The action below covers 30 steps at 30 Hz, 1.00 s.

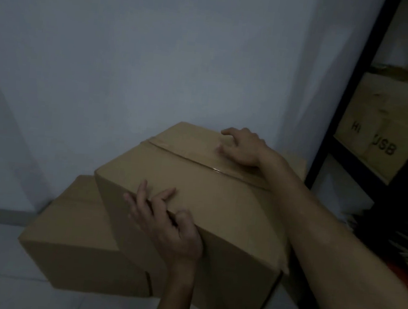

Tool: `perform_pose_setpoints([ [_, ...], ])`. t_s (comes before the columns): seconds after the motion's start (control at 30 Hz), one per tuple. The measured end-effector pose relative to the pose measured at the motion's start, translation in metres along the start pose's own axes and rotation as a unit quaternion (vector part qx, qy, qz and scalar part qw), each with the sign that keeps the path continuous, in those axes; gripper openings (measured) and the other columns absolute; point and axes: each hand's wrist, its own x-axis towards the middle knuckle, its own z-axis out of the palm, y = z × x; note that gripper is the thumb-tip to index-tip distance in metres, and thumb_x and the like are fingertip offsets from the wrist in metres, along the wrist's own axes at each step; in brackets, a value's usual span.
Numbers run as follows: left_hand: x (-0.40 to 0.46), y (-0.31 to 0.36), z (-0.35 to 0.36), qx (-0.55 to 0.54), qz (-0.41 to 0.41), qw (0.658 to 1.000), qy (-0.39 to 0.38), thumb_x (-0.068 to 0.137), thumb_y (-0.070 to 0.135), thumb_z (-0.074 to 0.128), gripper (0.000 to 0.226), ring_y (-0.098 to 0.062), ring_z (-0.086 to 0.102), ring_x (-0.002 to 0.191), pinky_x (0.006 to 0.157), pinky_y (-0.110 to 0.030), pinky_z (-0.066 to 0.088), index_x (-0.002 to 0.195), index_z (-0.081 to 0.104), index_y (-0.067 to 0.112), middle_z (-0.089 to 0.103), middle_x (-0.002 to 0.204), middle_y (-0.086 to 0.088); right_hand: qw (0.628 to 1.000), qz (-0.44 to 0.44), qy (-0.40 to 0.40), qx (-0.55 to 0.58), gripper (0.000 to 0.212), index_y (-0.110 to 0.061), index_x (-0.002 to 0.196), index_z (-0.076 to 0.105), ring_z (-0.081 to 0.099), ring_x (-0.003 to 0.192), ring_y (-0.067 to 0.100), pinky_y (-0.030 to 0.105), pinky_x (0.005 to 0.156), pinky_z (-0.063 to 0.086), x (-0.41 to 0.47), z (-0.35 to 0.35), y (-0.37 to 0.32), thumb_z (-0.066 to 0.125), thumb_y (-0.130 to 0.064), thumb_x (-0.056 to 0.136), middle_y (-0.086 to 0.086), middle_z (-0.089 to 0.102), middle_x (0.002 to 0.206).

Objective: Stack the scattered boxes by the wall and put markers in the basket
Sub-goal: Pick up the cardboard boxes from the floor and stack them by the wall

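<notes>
Upper box sits skewed on lower box by the wall. My left hand grips the 7 o'clock edge; right hand presses with curled fingers at 1 o'clock, to square it.

A carton on the shelf bears black printed "USB", beside a partly hidden "H".

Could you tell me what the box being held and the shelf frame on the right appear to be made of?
The held box looks like plain brown corrugated cardboard, matte, with folded flaps and a glossy strip of clear tape along its seam. The shelf frame appears to be black painted metal, judging by its thin straight posts, though the dim light leaves that uncertain.
</notes>
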Motion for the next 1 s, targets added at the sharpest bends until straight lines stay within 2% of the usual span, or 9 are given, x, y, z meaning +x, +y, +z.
perform_pose_setpoints([
  [0.13,0.002,-0.005,0.005,0.058,0.026,0.998,-0.007,0.08,0.038,0.038,0.043,-0.032,0.01,0.15,0.118,-0.059,0.006,0.101,0.067,0.014,0.042,0.148,-0.009,0.998,0.015,0.053,0.036,0.057,-0.039,0.143,0.042,0.039,0.136,0.028,0.045,0.114,0.03,-0.076,0.005,-0.009,0.052,-0.059,0.091,0.005,0.038,0.149],
  [0.23,0.01,-0.015,0.008,0.117,0.085,0.989,-0.029,0.085,0.043,0.038,0.042,-0.033,0.012,0.15,0.118,-0.062,0.002,0.102,0.067,0.019,0.05,0.14,-0.009,0.993,0.049,0.099,0.041,0.051,-0.04,0.136,0.051,0.043,0.132,0.026,0.043,0.112,0.03,-0.128,0.013,-0.015,0.05,-0.062,0.09,-0.001,0.046,0.143],
  [0.4,0.027,-0.024,0.017,0.169,0.151,0.972,-0.058,0.087,0.041,0.04,0.04,-0.034,0.029,0.144,0.119,-0.06,0.003,0.099,0.07,0.019,0.062,0.12,-0.008,0.966,0.082,0.241,-0.039,0.048,-0.034,0.102,0.069,0.055,0.11,0.018,0.042,0.103,0.033,-0.18,0.047,-0.03,0.038,-0.068,0.088,-0.011,0.065,0.112],
  [0.5,0.033,-0.025,0.018,0.19,0.178,0.962,-0.085,0.09,0.045,0.04,0.04,-0.035,0.042,0.131,0.12,-0.057,0.006,0.1,0.071,0.021,0.062,0.113,-0.007,0.942,0.074,0.32,-0.072,0.038,-0.029,0.085,0.07,0.06,0.09,0.016,0.036,0.09,0.038,-0.179,0.053,-0.018,0.044,-0.056,0.091,-0.011,0.068,0.093],
  [0.6,0.041,-0.033,0.013,0.222,0.261,0.928,-0.146,0.095,0.046,0.037,0.041,-0.031,0.048,0.113,0.116,-0.056,0.017,0.111,0.068,0.026,0.058,0.108,-0.003,0.934,0.04,0.35,-0.063,0.037,-0.023,0.077,0.071,0.062,0.076,0.019,0.032,0.073,0.045,-0.166,0.046,0.012,0.048,-0.049,0.089,-0.007,0.07,0.08],
  [0.73,0.051,-0.036,0.014,0.239,0.336,0.896,-0.166,0.096,0.048,0.04,0.036,-0.029,0.048,0.099,0.089,-0.043,0.037,0.117,0.065,0.033,0.057,0.104,0.0,0.932,-0.003,0.359,-0.054,0.039,-0.022,0.081,0.072,0.065,0.071,0.019,0.027,0.061,0.048,-0.135,0.035,0.05,0.045,-0.048,0.088,-0.006,0.072,0.08],
  [0.8,0.058,-0.033,0.021,0.249,0.354,0.884,-0.178,0.097,0.05,0.039,0.035,-0.026,0.048,0.1,0.084,-0.039,0.036,0.119,0.063,0.036,0.057,0.109,0.003,0.93,0.005,0.364,-0.058,0.037,-0.022,0.081,0.072,0.067,0.071,0.022,0.028,0.06,0.048,-0.117,0.031,0.062,0.045,-0.048,0.087,-0.005,0.073,0.08],
  [0.93,0.063,-0.031,0.043,0.253,0.369,0.868,-0.215,0.1,0.051,0.036,0.036,-0.022,0.048,0.115,0.092,-0.038,0.034,0.126,0.056,0.036,0.055,0.124,0.008,0.918,0.009,0.389,-0.076,0.033,-0.022,0.076,0.072,0.066,0.065,0.024,0.025,0.055,0.038,-0.09,0.023,0.079,0.048,-0.044,0.082,-0.003,0.072,0.072],
  [1.0,0.057,-0.033,0.054,0.25,0.37,0.868,-0.218,0.1,0.05,0.037,0.036,-0.021,0.046,0.123,0.096,-0.039,0.032,0.128,0.055,0.036,0.055,0.129,0.01,0.918,0.011,0.389,-0.082,0.035,-0.023,0.077,0.073,0.066,0.065,0.024,0.026,0.057,0.039,-0.082,0.019,0.088,0.046,-0.045,0.082,-0.003,0.072,0.073],
])
